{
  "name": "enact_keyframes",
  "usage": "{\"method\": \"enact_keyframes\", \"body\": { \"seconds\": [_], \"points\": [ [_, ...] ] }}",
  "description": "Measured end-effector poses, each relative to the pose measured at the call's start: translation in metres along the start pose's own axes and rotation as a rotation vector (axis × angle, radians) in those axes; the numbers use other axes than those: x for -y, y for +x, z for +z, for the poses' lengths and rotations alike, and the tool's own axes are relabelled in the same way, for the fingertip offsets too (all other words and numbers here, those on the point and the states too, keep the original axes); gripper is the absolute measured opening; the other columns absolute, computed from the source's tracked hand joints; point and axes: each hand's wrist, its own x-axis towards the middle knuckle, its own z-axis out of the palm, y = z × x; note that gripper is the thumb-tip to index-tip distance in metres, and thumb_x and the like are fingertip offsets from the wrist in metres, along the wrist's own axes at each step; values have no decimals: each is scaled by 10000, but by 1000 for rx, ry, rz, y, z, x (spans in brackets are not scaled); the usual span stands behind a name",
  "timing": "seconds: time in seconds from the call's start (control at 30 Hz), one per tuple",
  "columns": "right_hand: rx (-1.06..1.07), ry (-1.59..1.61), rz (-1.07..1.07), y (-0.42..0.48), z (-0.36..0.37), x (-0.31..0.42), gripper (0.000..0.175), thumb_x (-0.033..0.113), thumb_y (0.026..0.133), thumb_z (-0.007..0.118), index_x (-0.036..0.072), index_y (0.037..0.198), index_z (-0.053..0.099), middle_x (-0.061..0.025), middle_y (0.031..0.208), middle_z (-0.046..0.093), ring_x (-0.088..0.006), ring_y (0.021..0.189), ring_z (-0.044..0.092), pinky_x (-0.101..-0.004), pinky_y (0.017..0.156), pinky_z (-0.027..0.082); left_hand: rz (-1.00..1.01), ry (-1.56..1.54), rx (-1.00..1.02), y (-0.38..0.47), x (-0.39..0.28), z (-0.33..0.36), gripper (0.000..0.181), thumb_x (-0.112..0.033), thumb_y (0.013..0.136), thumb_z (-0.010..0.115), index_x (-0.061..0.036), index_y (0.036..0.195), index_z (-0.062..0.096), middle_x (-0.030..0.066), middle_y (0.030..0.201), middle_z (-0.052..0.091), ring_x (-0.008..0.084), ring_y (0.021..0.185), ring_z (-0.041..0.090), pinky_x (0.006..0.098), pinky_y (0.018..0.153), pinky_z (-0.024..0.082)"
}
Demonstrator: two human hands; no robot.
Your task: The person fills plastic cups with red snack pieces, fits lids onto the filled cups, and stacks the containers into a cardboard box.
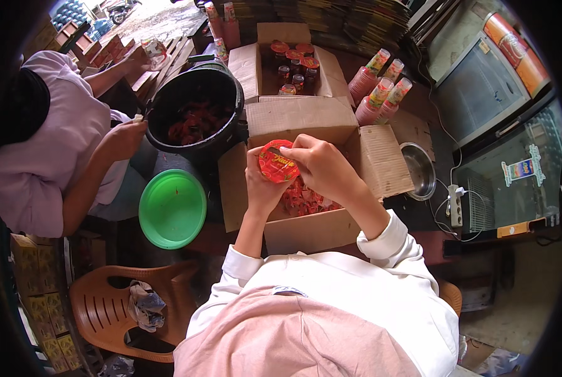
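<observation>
My left hand (258, 189) holds up a cup with a round red printed film lid (278, 170), which faces me. The cup's body is mostly hidden behind the lid and my fingers. Bent over the lid's upper right edge, my right hand (328, 162) pinches a thin dark strip (274, 151), perhaps a small blade, against the film. Both hands are above an open cardboard box (309, 233). Loose red film scraps (304, 200) lie inside it.
Behind stands another cardboard box (243, 70) with several lidded cups of dark drink. Stacked cups (380, 94) are at right, near a metal bowl (418, 169) and power strip (455, 207). At left are a green basin (172, 209), black bucket (236, 101) and seated person (64, 141).
</observation>
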Motion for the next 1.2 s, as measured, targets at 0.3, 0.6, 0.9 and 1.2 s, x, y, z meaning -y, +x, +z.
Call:
{"method": "enact_keyframes", "body": {
  "seconds": [0.3, 0.6, 0.9, 1.2],
  "points": [
    [68, -40, -2, 9, 2, 6, 306, -49, 663, 591, 14, 958, 647, -145, 839, 562, -309, 773, 602, -381, 734, 492, -20, 93, -7, 4, -12, -7, 604, -149, 579, 834, -57, 1023, 433, 102, 932, 642, 190, 845, 643, 300, 734, 523],
    [82, -52, -40, 12, 4, 4, 313, -67, 699, 559, 14, 991, 637, -156, 841, 570, -318, 764, 592, -383, 716, 477, -29, -9, -14, 3, 2, -9, 600, -161, 588, 828, -55, 1027, 432, 104, 936, 639, 195, 852, 641, 306, 736, 519],
    [133, -85, -41, 13, 6, 2, 323, -62, 690, 567, 28, 991, 642, -149, 828, 570, -314, 752, 590, -384, 712, 478, -72, -43, -10, 2, 7, -11, 603, -169, 590, 827, -48, 1030, 432, 104, 938, 635, 191, 854, 636, 304, 744, 515],
    [146, -96, -35, 19, 8, 3, 295, -59, 688, 566, 18, 961, 646, -150, 832, 567, -318, 759, 591, -388, 715, 479, -57, 32, 4, 3, 9, -15, 620, -173, 580, 833, -51, 1035, 429, 91, 947, 634, 196, 859, 636, 304, 750, 514]
  ]
}}
